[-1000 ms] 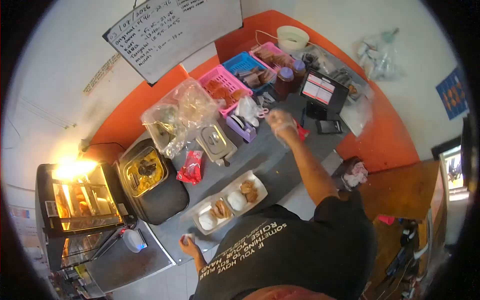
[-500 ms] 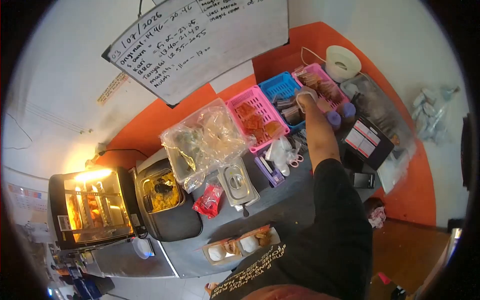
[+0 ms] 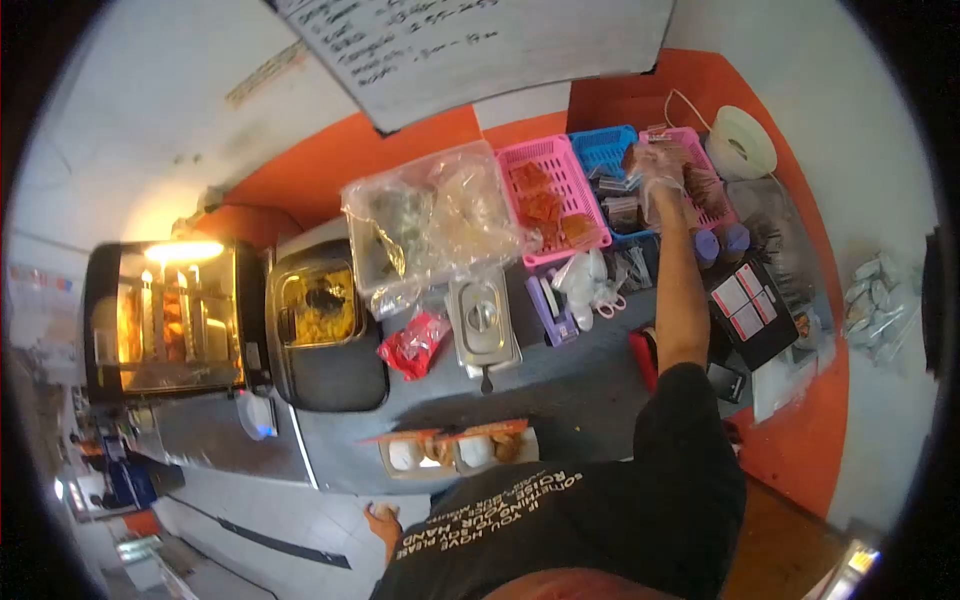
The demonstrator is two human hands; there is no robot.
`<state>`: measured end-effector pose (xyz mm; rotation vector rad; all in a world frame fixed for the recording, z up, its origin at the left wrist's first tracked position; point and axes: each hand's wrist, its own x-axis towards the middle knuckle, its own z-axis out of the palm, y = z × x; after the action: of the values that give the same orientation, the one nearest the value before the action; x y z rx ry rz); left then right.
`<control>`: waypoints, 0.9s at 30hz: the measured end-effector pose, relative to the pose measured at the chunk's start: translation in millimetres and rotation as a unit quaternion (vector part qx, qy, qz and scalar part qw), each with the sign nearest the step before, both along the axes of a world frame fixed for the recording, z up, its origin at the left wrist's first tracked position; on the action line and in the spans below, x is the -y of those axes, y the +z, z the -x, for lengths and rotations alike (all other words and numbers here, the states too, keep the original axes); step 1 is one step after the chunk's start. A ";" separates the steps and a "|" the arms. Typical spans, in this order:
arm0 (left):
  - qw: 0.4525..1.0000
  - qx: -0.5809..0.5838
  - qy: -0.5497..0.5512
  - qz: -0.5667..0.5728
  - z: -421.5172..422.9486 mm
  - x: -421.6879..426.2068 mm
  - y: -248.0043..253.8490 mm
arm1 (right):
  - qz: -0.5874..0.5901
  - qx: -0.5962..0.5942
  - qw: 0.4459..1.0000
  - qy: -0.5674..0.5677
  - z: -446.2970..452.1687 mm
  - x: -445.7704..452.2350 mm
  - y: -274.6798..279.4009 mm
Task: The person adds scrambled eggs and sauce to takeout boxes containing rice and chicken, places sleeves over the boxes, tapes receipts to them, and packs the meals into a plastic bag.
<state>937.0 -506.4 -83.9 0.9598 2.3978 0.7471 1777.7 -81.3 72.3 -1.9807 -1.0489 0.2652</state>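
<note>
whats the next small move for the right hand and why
Perhaps pinch one packet: the right hand is at the blue basket, close to packets, and none can be seen in the open food boxes.

Blue basket [image 3: 600, 146], plastic, stands upright near back edge of worktop [image 3: 590, 400]; dark flat pkts [image 3: 622, 213] lie in its front half. Pink basket [image 3: 712, 163] is just beside, toward back right corner, w/ thin brown pkts [image 3: 706, 192] lying overlapped, approx. same direction.
</note>
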 end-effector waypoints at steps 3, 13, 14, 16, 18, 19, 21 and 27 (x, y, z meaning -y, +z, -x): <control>0.999 0.032 0.009 0.002 -47.6 -24.8 51.3 | -0.071 -0.015 0.990 0.122 53.2 58.4 49.7; 0.991 -0.020 -0.089 -0.100 -33.6 -40.5 20.3 | 0.100 -0.194 0.855 0.470 305.5 275.2 126.3; 0.991 0.005 -0.087 -0.098 -39.7 -43.2 33.2 | 0.113 -0.217 0.847 0.472 317.7 282.3 92.4; 0.991 0.035 -0.084 -0.099 -40.8 -47.7 37.7 | 0.158 -0.195 0.861 0.441 345.3 294.8 42.9; 0.985 0.097 -0.070 -0.125 -34.4 -46.9 35.7 | 0.194 -0.148 0.880 0.407 376.8 311.4 12.9; 0.984 0.101 -0.070 -0.126 -30.4 -48.2 31.8 | 0.243 -0.049 0.901 0.358 388.3 319.7 -8.8; 0.974 0.128 -0.072 -0.170 -21.2 -48.0 23.3 | 0.290 0.054 0.907 0.300 399.1 336.8 -49.7; 0.973 0.133 -0.093 -0.164 9.8 -62.7 39.3 | 0.183 0.069 0.951 0.239 424.9 342.9 -26.0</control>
<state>927.2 -443.7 -44.7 1.1154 1.9595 1.1440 1352.8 -424.2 46.3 -2.0588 -1.6676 0.6275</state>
